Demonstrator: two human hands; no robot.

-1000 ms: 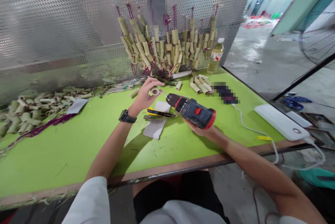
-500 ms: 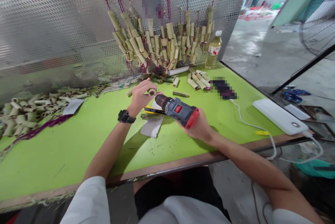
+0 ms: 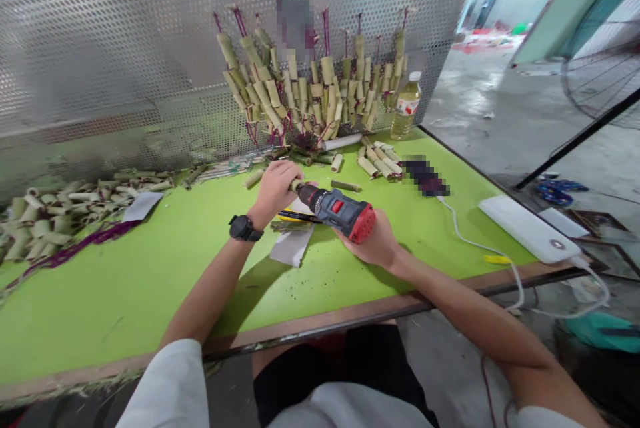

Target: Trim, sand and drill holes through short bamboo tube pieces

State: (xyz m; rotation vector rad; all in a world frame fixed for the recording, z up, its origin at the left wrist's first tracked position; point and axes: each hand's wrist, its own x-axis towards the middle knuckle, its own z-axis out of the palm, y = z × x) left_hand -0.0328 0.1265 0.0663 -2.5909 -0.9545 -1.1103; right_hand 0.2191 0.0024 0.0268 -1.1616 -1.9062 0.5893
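Observation:
My right hand [image 3: 375,241] grips a cordless drill [image 3: 343,209] with a red and dark grey body, its chuck pointing away and to the left. Closed around a short bamboo piece [image 3: 296,185] is my left hand [image 3: 277,189], with a black watch on its wrist. The drill's tip meets the bamboo piece; the bit itself is hidden between chuck and piece. Below them lie a yellow and black utility knife [image 3: 299,217], a greenish bamboo bit [image 3: 287,226] and a sheet of paper [image 3: 290,251]. Dark specks dot the green tabletop nearby.
Bamboo strands [image 3: 313,95] hang on a perforated metal panel [image 3: 175,48]. A pile of bamboo pieces [image 3: 50,221] sits left; more pieces [image 3: 380,160] lie right, near an oil bottle [image 3: 406,108]. A white power bank [image 3: 530,229] with a cable rests by the right edge.
The drill's chuck has come closer to the bamboo piece, and the bit that showed earlier is now hidden. My left hand has turned further over the piece. The camera view shifted slightly.

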